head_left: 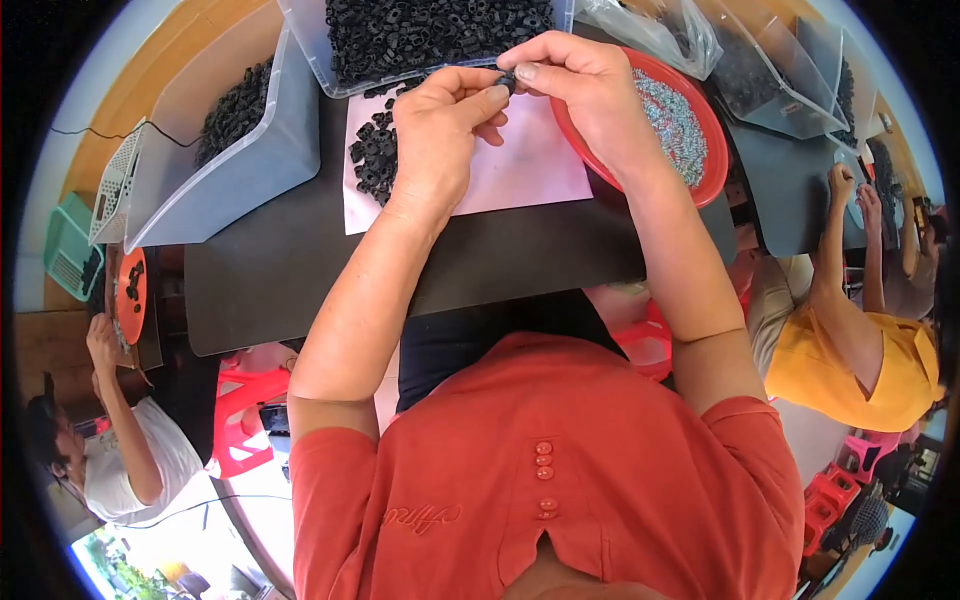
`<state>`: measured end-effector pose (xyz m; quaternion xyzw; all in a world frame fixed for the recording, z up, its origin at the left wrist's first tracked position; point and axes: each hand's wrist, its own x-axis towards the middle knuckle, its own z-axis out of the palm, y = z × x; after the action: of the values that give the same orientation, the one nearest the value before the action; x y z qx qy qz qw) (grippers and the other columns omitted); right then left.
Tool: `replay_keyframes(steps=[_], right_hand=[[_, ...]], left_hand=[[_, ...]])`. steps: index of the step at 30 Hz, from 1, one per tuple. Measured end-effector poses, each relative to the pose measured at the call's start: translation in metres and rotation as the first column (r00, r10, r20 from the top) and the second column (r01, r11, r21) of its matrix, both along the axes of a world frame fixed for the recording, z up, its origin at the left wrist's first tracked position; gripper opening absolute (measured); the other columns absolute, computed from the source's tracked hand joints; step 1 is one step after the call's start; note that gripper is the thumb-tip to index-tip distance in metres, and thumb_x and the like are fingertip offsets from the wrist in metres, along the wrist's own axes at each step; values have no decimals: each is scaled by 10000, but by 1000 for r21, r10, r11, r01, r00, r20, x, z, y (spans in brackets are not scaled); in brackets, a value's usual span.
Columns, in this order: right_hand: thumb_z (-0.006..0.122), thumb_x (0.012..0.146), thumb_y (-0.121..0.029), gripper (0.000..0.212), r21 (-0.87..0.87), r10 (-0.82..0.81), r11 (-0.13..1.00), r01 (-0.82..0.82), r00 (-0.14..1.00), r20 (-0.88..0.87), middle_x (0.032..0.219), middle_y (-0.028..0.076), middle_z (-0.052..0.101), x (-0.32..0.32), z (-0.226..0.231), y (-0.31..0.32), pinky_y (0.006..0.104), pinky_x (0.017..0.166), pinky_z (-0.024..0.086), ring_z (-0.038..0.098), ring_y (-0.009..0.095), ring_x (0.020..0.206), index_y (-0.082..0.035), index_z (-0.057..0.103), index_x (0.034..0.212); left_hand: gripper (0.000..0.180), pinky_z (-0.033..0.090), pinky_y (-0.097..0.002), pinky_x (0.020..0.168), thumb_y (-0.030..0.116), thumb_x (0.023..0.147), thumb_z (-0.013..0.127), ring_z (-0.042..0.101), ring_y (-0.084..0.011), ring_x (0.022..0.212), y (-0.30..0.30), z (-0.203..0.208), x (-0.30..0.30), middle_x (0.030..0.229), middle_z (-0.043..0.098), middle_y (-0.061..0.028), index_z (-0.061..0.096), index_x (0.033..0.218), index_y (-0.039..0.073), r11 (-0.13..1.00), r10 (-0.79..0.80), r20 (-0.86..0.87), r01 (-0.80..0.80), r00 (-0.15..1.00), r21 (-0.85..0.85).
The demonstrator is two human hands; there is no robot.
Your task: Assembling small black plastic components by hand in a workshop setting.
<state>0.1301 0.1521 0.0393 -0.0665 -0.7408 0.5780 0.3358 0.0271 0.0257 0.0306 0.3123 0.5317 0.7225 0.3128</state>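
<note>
My left hand [440,120] and right hand [585,85] meet, pinching a small black part [507,79], mostly hidden by my fingertips, perhaps a washer, above the pink sheet [520,170].

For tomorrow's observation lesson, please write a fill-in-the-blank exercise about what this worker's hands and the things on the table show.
1. The left hand and right hand pinch one small ____ part between their fingertips.
2. The round red tray holds ____-coloured screws.
3. A pile of black parts lies on a ____ sheet.

Missing words: black; silver; pink
</note>
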Motion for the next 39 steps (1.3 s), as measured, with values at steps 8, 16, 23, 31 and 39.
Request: replay_keyframes(steps=[8, 16, 23, 31, 39], right_hand=[[608, 849, -71, 176, 21, -7, 1000, 7, 1000, -22, 814, 56, 662, 0, 2, -4, 242, 710, 478, 597, 97, 765, 30, 673, 977], [573, 899, -69, 156, -150, 77, 986, -78, 997, -14, 866, 36, 647, 3, 1, -4, 224, 745, 450, 561, 80, 791, 20, 670, 982], [591, 884, -86, 162, -136, 76, 988, -72, 997, 24, 814, 42, 646, 6, 9, -5, 230, 744, 453, 567, 91, 765, 29, 673, 964], [615, 897, -119, 161, -227, 70, 972, -65, 997, 13, 810, 55, 657, 5, 8, -5, 238, 711, 498, 631, 114, 748, 22, 670, 953], [604, 860, -54, 71, -357, 66, 933, -40, 996, 61, 720, 43, 628, 7, 20, -12, 235, 652, 456, 573, 108, 664, -6, 649, 831]], left_hand=[[106, 468, -219, 574, 25, 845, 658, 565, -89, 632, -2, 0, -2, 769, 642, -44, 659, 935, -30, 995, 82, -290, -93, 953, -24], [144, 467, -221, 598, 18, 842, 650, 572, -96, 645, -4, 4, 3, 787, 648, -53, 657, 972, -42, 996, 83, -251, -84, 964, 7], [150, 473, -234, 604, 22, 846, 651, 588, -113, 658, -5, 4, 2, 793, 649, -67, 650, 974, -57, 999, 48, -197, -47, 979, 9], [143, 475, -237, 597, 28, 850, 654, 585, -119, 650, -7, 7, 3, 786, 648, -72, 652, 967, -55, 997, 74, -247, -78, 966, -6], [163, 477, -242, 594, 28, 854, 650, 580, -130, 633, -7, 6, 1, 775, 646, -89, 639, 982, -73, 999, 40, -188, -43, 981, -10]])
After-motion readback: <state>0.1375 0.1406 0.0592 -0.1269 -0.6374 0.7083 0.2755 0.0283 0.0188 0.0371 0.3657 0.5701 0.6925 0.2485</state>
